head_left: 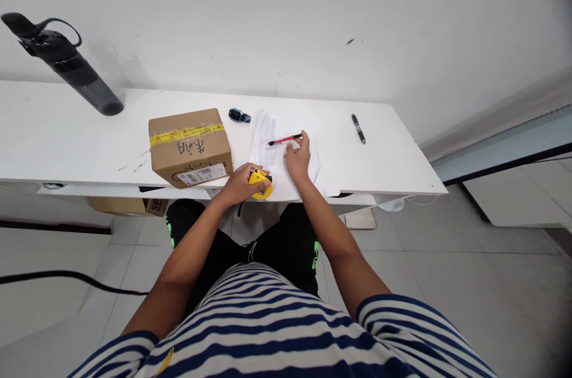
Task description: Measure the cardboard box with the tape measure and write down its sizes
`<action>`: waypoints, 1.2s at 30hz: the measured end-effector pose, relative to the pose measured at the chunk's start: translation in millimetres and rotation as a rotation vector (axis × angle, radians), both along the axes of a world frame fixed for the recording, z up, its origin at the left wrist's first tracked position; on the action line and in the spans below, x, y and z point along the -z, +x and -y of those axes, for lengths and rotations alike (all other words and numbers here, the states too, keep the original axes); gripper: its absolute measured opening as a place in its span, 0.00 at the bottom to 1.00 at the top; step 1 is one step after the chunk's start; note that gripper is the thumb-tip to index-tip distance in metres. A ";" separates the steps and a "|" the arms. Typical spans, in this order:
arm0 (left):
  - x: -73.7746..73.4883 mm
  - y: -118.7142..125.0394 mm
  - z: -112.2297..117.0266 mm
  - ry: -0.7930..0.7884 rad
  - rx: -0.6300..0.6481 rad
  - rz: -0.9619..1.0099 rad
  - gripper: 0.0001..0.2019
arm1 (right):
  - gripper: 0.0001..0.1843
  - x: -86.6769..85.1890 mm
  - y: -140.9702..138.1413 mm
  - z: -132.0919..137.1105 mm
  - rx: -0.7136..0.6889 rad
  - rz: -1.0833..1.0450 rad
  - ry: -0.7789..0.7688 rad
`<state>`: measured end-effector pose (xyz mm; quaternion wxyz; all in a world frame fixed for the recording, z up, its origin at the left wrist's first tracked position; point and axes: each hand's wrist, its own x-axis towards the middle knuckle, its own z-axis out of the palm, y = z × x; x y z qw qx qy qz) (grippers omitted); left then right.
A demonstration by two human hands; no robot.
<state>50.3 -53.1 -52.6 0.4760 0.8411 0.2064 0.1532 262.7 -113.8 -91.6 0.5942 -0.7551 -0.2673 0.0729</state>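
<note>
With the sheets of paper [267, 142] on the white worktop [393, 157] as the centre of the dial, the left hand [239, 183] is at about 8 o'clock by the front edge, its grip closed around a yellow and black tape measure [263, 188] at 7. The right hand [298, 162] is over the sheets, fingers at the dark end of a red pen [282, 141] that slants across them; I cannot tell whether that grip has closed on it. A taped cardboard box [192, 148] stands at 9 o'clock, just beside the left hand, crowding that side and coming between it and a dark bottle [83, 77] farther out, between 9 and 10. A small dark, shiny object [239, 115] lies at 10, near the box and the paper. A black pen [358, 129] lies apart, between 2 and 3, with open surface around it. The wall [286, 26] closes off 12 o'clock, and another carton [118, 205] shows below the worktop between 8 and 9.
</note>
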 end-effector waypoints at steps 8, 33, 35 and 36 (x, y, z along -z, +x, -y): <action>-0.4 0.5 -0.1 0.029 0.008 0.001 0.19 | 0.37 -10.3 -5.3 4.6 -0.011 -0.050 0.006; -1.6 0.5 0.7 0.018 -0.001 0.014 0.19 | 0.38 -10.2 -18.9 9.5 -0.087 0.250 0.051; -1.1 0.7 0.5 0.019 0.000 0.012 0.19 | 0.40 -8.9 -18.5 9.8 -0.070 0.247 0.071; -0.7 0.8 0.3 0.020 -0.001 0.013 0.19 | 0.40 -7.9 -17.9 9.7 -0.072 0.249 0.071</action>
